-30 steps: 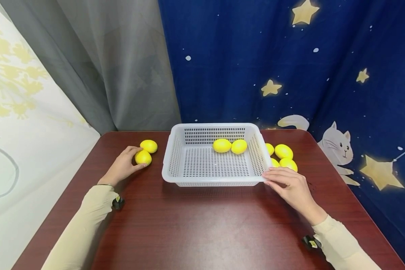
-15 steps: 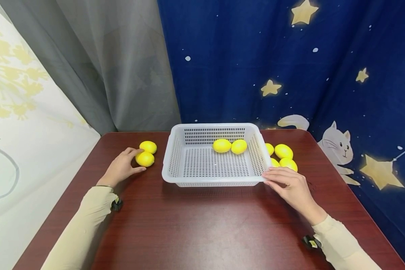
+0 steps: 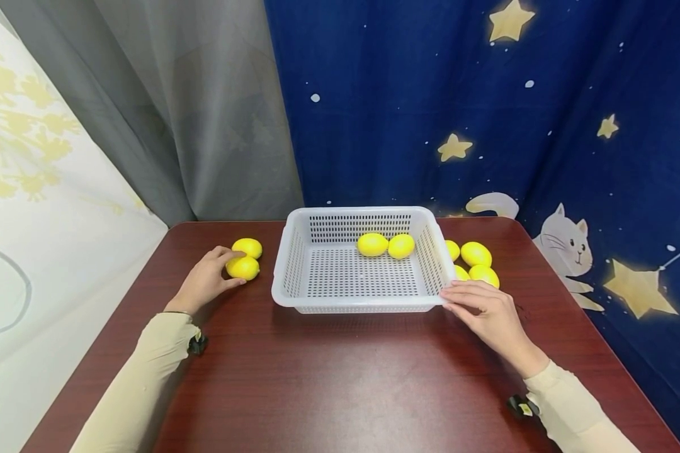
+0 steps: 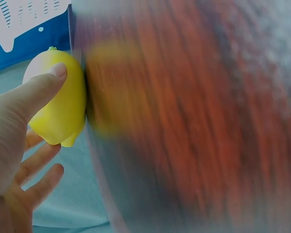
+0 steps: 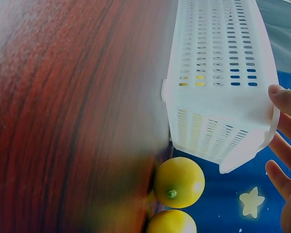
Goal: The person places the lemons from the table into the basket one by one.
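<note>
My left hand (image 3: 205,277) holds a yellow lemon (image 3: 243,268) between thumb and fingers at the left of the table. In the left wrist view the thumb lies on the side of this lemon (image 4: 68,104), and its other fingers are spread below. Right behind it sits a second lemon (image 3: 247,247). My right hand (image 3: 492,309) pinches the front right corner of a white plastic basket (image 3: 362,302); in the right wrist view the thumb presses the basket's rim (image 5: 273,109). Two lemons (image 3: 372,244) lie side by side inside the basket, toward the back right.
Several lemons (image 3: 476,254) are grouped right of the basket, partly hidden by its wall and my right hand. Everything stands on a dark red wooden table (image 3: 340,377). A grey curtain (image 3: 226,113) and a blue star-patterned curtain (image 3: 385,113) hang behind the far edge.
The near left lemon has turned and shifted slightly right; the one behind has slid slightly nearer. My left thumb came off the lemon and closed on it again. The right hand and basket stayed still.
</note>
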